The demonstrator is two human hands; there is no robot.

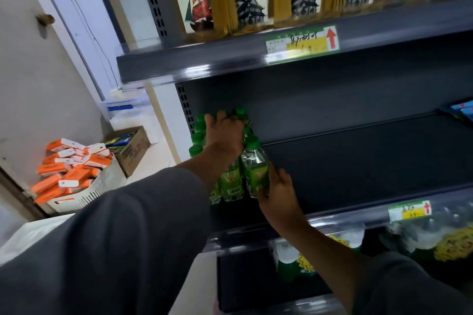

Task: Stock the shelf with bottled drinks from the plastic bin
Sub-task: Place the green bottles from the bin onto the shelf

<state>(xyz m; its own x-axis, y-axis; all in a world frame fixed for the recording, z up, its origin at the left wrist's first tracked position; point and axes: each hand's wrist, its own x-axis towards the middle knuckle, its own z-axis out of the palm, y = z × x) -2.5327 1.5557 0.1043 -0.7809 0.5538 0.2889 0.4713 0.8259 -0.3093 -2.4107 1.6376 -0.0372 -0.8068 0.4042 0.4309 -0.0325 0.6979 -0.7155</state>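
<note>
The left hand (223,133) lies over the green caps of the bottles (231,181) at the left end of the dark shelf (358,161), fingers curled around the tops. The right hand (277,193) grips the front bottle (256,174) low on its label. A white bin (89,193) of orange boxes (69,171) sits on the floor to the left.

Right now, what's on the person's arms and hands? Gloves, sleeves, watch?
Both arms wear loose dark grey long sleeves, pushed up so the forearms are bare. The left hand and right hand are bare: no gloves, and no watch or rings visible.
</note>
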